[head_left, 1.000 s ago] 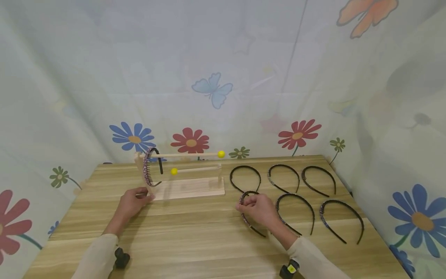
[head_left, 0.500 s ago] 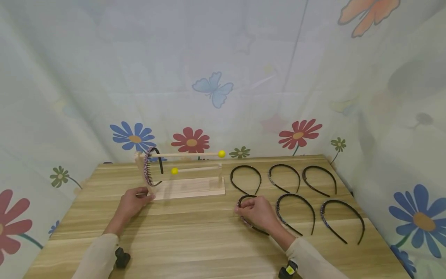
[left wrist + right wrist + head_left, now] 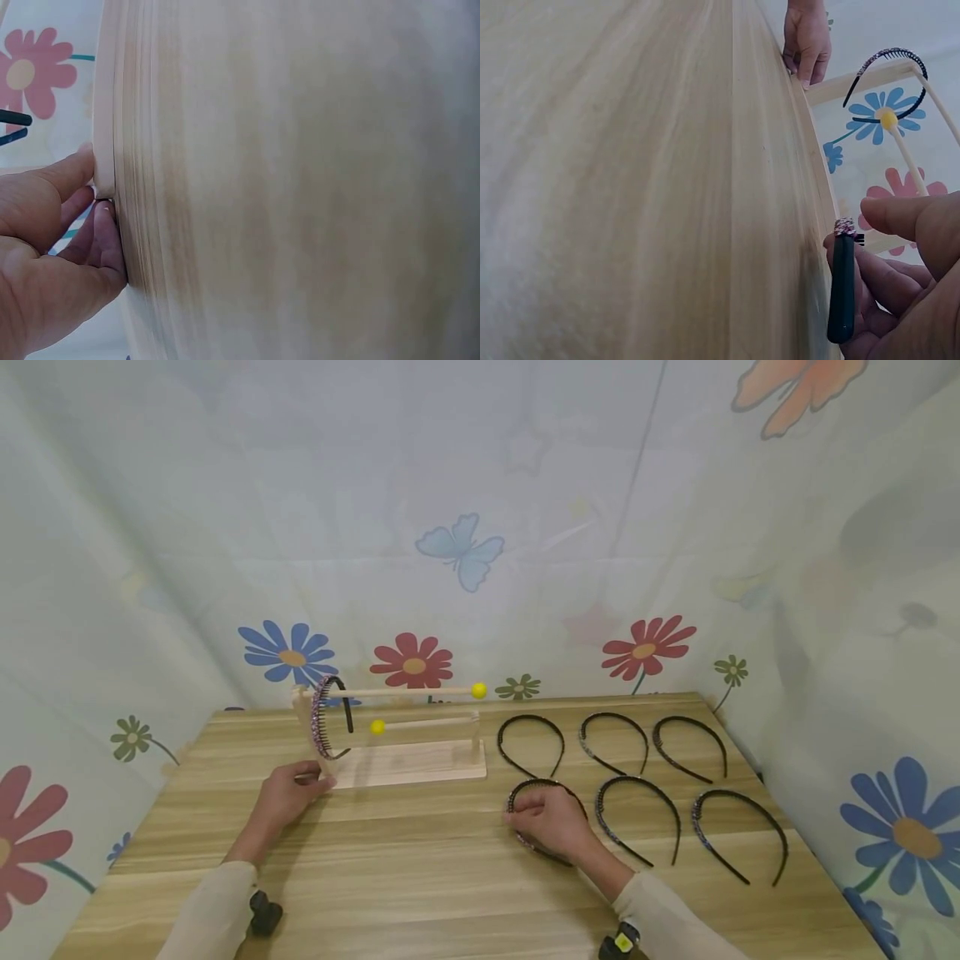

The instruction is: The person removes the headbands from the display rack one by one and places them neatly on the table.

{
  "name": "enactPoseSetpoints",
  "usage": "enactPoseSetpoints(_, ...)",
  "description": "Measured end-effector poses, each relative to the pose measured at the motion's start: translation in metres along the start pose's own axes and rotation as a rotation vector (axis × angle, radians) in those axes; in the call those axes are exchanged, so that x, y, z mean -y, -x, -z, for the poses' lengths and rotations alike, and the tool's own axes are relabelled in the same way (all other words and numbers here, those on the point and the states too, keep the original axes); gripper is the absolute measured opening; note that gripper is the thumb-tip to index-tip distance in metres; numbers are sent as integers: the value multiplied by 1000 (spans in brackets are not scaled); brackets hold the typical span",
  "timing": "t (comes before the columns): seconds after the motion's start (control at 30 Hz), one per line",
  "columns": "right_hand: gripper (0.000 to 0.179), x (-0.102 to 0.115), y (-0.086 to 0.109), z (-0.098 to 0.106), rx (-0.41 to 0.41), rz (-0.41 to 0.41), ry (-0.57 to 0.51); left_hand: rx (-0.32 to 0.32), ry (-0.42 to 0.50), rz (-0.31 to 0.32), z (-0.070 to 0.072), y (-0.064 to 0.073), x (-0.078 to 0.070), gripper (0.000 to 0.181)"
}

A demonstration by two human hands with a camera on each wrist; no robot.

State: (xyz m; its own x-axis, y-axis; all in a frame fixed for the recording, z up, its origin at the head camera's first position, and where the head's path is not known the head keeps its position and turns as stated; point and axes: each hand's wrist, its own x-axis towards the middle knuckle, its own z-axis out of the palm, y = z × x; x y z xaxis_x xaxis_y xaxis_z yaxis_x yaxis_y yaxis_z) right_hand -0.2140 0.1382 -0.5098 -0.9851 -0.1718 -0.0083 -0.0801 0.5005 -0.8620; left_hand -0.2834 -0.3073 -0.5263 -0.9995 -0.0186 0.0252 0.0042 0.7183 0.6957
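A wooden rack (image 3: 408,770) with two horizontal rods stands at the left of the table. Over its upper rod hangs a glittery pink toothed headband (image 3: 318,727), close to the left upright. My left hand (image 3: 287,793) grips the front left corner of the rack's base, thumb on top in the left wrist view. At the table's middle, my right hand (image 3: 551,820) holds the left side of another glittery headband (image 3: 534,782); the hand hides part of it. The right wrist view shows this headband's dark end (image 3: 841,292) in front of the fingers.
Several more black headbands lie in two rows to the right, the nearest headband (image 3: 637,779) just beside my right hand. Yellow balls cap the upper rod (image 3: 405,692) and the lower rod (image 3: 423,723). A flowered curtain (image 3: 480,468) hangs behind the table.
The headband at my right hand has turned and shifted slightly, and its right side now shows beyond the hand. My left hand stays on the rack's corner.
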Motion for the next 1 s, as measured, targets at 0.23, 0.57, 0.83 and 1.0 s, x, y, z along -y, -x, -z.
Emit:
enactPoseSetpoints(0.23, 25, -3, 0, 0, 19, 15, 23, -4, -10, -9, 1, 0, 0, 53)
enactPoseSetpoints(0.57, 28, 17, -9, 15, -11, 59, 35, -10, -11, 6, -1, -2, 2, 52)
enactPoseSetpoints(0.83, 26, 52, -24, 18, -43, 234, 25, -16, -5, -8, -2, -2, 3, 50)
enactPoseSetpoints(1.0, 31, 74, -35, 11, -41, 305, 2, -10, -11, -15, -1, -3, 3, 51)
